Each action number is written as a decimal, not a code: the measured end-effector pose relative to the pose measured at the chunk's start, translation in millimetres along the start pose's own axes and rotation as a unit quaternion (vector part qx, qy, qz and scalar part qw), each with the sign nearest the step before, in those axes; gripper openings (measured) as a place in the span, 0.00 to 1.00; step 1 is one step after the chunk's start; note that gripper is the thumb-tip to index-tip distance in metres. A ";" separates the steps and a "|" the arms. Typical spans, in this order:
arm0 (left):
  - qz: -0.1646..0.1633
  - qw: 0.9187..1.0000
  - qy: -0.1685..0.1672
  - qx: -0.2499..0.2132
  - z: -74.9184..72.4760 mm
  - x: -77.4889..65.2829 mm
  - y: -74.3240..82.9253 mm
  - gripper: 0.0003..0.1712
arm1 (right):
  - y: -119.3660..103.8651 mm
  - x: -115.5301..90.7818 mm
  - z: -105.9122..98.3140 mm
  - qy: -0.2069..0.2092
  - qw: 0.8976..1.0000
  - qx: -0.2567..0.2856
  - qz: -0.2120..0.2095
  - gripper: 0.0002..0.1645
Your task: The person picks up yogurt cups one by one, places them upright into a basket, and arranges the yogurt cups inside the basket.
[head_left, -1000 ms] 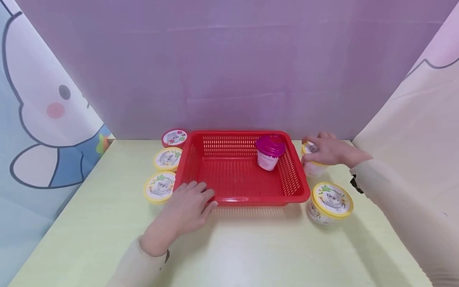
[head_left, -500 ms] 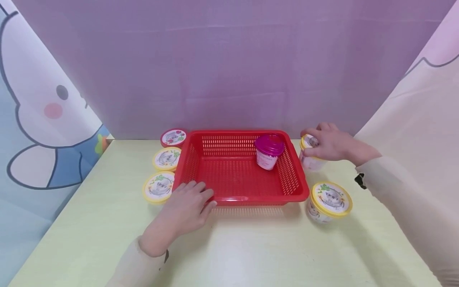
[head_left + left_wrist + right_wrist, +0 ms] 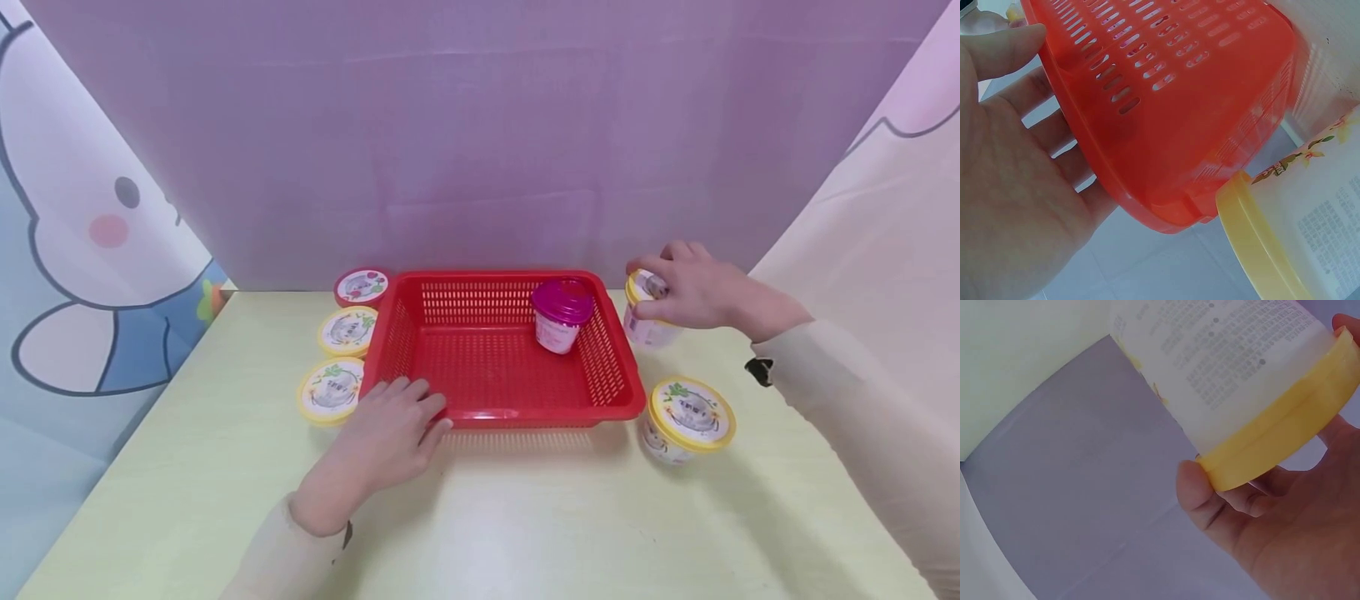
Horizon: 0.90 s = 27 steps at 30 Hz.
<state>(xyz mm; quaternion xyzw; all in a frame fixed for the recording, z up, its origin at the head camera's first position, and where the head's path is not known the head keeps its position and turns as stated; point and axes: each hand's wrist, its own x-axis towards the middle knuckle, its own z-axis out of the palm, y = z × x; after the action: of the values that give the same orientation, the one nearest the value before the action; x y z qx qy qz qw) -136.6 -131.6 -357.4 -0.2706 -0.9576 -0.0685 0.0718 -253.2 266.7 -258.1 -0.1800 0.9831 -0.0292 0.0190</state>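
Note:
At the front left corner of the red plastic basket [image 3: 495, 415], my left hand [image 3: 393, 429] grips the rim. In the left wrist view, the fingers [image 3: 1063, 131] reach over the rim, and the thumb lies along it. My right hand [image 3: 693, 292] holds a yellow-lidded ice cream tub [image 3: 651, 332] from above, right of the basket's back corner. In the right wrist view, thumb and fingers span that tub's yellow lid [image 3: 1279, 440]. Inside the basket, at the back right, a small tub with a purple lid [image 3: 564, 302] leans slightly.
Nearer me on the right stands another yellow-lidded tub [image 3: 690, 417]. Along the basket's left side are two yellow-lidded tubs, a front one [image 3: 330, 392] and a middle one [image 3: 347, 332], then a red-lidded tub [image 3: 362, 287]. A purple cloth wall [image 3: 480, 150] closes off the back.
My right hand has risen slightly and shifted back, and the yellow-lidded tub in it has moved up a little. My left hand stays on the basket rim.

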 end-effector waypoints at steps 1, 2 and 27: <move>-0.001 1.000 -0.001 0.000 -0.1 -0.1 0.0 0.23 | -0.8 -0.3 -1.2 0.000 1.000 -0.001 -0.001 0.37; -0.001 1.000 -0.001 0.001 -0.2 -0.1 0.1 0.23 | -1.7 -0.6 -2.3 0.001 1.000 -0.001 -0.002 0.37; -0.006 1.000 -0.009 0.007 -0.5 0.7 -0.5 0.24 | -51.0 4.4 -2.6 -0.009 0.999 0.012 -0.043 0.42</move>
<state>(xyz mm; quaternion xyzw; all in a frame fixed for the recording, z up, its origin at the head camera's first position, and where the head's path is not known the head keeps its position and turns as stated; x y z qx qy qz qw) -137.4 -131.7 -356.8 -0.2645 -0.9603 -0.0603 0.0645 -239.4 217.7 -252.3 -0.2220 0.9738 -0.0399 0.0285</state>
